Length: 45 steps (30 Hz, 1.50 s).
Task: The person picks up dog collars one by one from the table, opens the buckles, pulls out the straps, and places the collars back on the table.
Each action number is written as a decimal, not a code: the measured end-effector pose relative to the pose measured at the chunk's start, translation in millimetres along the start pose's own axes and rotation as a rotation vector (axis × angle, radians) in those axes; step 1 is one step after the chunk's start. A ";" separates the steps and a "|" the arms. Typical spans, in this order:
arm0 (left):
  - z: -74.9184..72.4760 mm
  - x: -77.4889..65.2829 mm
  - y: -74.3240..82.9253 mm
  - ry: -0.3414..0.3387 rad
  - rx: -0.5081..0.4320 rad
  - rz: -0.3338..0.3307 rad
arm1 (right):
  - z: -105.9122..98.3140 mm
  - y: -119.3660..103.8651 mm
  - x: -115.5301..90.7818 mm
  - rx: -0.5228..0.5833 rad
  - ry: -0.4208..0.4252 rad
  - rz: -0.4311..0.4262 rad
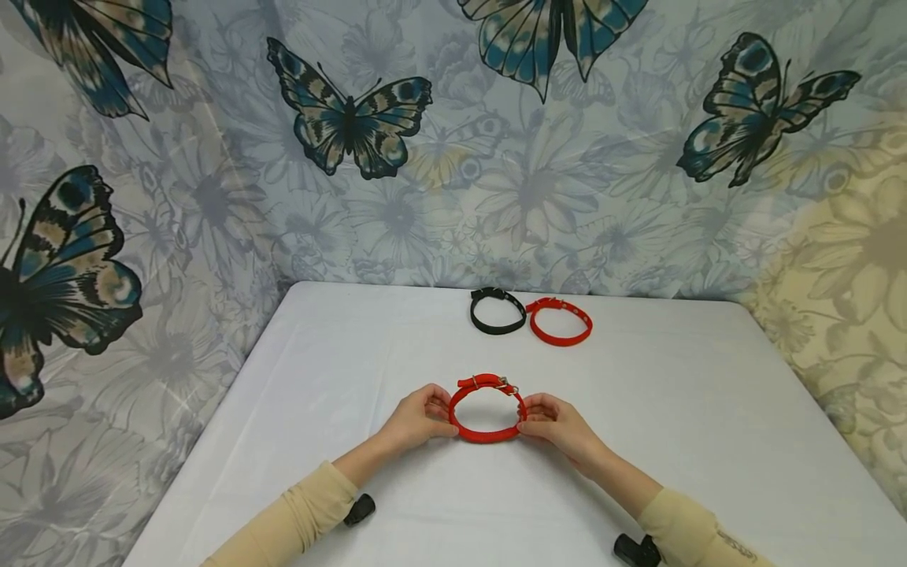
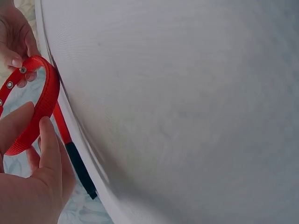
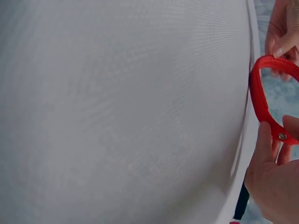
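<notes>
A red buckled collar [image 1: 485, 436], closed into a ring, is held between both hands over the white table. Its metal buckle and keepers face the far side. My left hand [image 1: 420, 417] pinches the band at its left side, thumb inside and fingers outside in the left wrist view. On the opposite side, my right hand [image 1: 560, 429] pinches the band near a metal eyelet, which shows in the right wrist view on the collar [image 3: 259, 93].
Toward the back of the white table [image 1: 340, 346] lie a black collar [image 1: 498, 330] and a second red collar [image 1: 560, 342], side by side. Butterfly-print fabric [image 1: 397, 228] hangs behind the table. Small black devices [image 1: 360, 510] sit by both sleeves.
</notes>
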<state>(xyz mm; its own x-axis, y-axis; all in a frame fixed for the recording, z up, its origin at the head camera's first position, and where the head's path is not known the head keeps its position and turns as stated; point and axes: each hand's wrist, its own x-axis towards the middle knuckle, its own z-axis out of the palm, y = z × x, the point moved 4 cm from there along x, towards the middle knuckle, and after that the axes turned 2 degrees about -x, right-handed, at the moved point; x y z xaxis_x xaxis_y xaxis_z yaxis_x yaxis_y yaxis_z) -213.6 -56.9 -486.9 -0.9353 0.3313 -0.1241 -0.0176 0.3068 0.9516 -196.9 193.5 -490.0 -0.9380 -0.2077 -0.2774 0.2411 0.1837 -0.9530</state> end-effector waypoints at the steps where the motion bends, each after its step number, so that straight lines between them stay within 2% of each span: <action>1: 0.1 -0.5 0.0 -0.001 0.010 0.007 | 0.0 -0.1 -0.7 -0.006 -0.001 -0.005; 12: 0.3 -7.3 6.9 0.007 0.022 0.067 | -2.4 -6.4 -3.9 -0.104 0.006 -0.074; 20: 0.4 -7.9 5.3 0.001 0.025 0.073 | -3.9 -8.8 -3.3 -0.119 0.020 -0.071; 27: -2.4 -6.2 5.2 0.020 0.072 0.097 | -4.5 -10.4 -3.8 -0.124 0.024 -0.074; 34: -6.5 -5.0 14.5 0.056 0.029 0.176 | -4.3 -10.3 -4.4 -0.148 0.034 -0.069; 40: -7.0 -7.2 19.5 0.075 0.026 0.200 | -3.5 -10.2 -4.9 -0.154 0.038 -0.076; 45: -6.8 -16.7 35.9 0.072 0.028 0.223 | -2.8 -12.9 -5.2 -0.187 0.047 -0.078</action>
<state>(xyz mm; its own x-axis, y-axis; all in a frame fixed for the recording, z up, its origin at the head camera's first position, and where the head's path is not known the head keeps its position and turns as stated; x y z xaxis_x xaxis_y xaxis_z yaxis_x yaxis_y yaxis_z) -201.1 -57.5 -448.7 -0.9378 0.3294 0.1094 0.2009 0.2582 0.9450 -195.8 195.0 -475.9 -0.9638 -0.1837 -0.1931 0.1209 0.3445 -0.9310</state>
